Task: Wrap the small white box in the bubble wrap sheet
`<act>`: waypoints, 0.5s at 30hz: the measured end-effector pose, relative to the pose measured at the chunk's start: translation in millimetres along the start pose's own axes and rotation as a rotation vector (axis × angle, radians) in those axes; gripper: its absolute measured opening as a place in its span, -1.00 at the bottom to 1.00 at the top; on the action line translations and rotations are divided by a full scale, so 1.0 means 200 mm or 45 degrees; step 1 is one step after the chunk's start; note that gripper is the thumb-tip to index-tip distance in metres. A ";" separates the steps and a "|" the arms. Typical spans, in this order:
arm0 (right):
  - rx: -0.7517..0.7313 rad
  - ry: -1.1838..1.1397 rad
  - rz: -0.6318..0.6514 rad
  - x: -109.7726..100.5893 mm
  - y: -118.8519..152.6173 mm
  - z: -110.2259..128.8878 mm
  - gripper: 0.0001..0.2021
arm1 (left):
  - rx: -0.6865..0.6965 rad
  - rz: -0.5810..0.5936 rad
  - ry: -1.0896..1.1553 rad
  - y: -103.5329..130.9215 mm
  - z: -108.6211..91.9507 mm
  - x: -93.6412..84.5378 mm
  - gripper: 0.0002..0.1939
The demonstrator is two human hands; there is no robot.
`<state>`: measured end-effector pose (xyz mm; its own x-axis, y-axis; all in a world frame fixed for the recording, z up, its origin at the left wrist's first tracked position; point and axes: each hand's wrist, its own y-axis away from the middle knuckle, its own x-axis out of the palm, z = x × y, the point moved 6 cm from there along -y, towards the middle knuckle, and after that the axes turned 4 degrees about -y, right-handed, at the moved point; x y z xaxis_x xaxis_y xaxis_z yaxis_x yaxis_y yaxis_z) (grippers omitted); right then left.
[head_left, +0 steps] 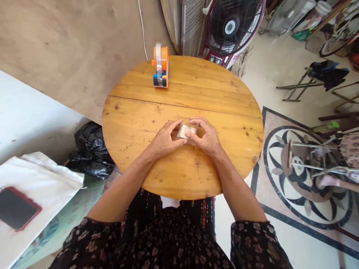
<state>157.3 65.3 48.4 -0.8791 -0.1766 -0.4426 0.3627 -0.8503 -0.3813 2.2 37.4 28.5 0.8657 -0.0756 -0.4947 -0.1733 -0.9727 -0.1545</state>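
Observation:
A small block-shaped packet (183, 130), pale with reddish print and what looks like clear wrapping, is held between my hands just above the middle of the round wooden table (134, 123). My left hand (167, 138) curls about its left end, with thumb and forefinger at its near and far sides. On the other end, my right hand (206, 136) grips the packet, its thumb pressed on the face and its fingers bent behind. The kind of contents cannot be made out.
An orange and blue tape dispenser (161, 67) stands at the table's back left. Behind the table is a fan (230, 28). To the left are a black plastic bag (92, 149) and a phone (18, 207) on white cloth. A folding stool (303, 84) stands at right.

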 end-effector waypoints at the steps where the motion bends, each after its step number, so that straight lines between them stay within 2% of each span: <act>1: 0.004 0.010 -0.008 0.01 0.00 0.00 -0.74 | 0.006 0.004 -0.016 0.00 0.00 0.00 -0.36; 8: 0.036 0.080 -0.152 -0.02 -0.01 -0.01 -0.95 | 0.034 -0.048 -0.068 -0.01 0.01 0.02 -0.41; 15: 0.010 0.051 -0.143 -0.01 -0.01 -0.01 -0.94 | 0.003 -0.089 -0.004 0.00 0.02 0.02 -0.44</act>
<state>159.3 68.9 48.0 -0.9012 -0.0599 -0.4293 0.2598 -0.8675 -0.4243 3.3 38.4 23.9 0.8742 -0.0069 -0.4856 -0.1138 -0.9750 -0.1910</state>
